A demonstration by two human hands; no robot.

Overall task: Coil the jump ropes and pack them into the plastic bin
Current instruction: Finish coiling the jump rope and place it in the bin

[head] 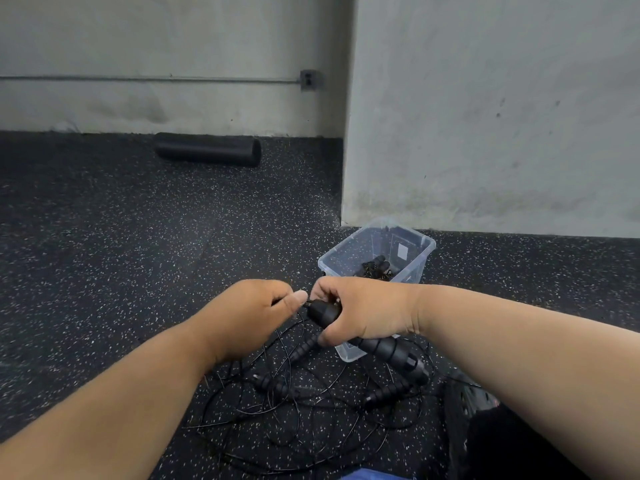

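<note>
Two hands at 6 o'clock: right hand (360, 311) grips a rope handle (388, 348), left hand (252, 315) pinches cord. Speckled rubber floor (104, 254); clear bin (377, 251) at 1 o'clock, foam roller (207, 148) by concrete wall (485, 98) at 11.

Bare forearms, no sleeves, unadorned wrists

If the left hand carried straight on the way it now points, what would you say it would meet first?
Most likely the right hand. The left hand, pinching the cord, points rightward at the handle the right hand grips, almost touching. The bin lies beyond, though depth is hard to judge from one view.
</note>
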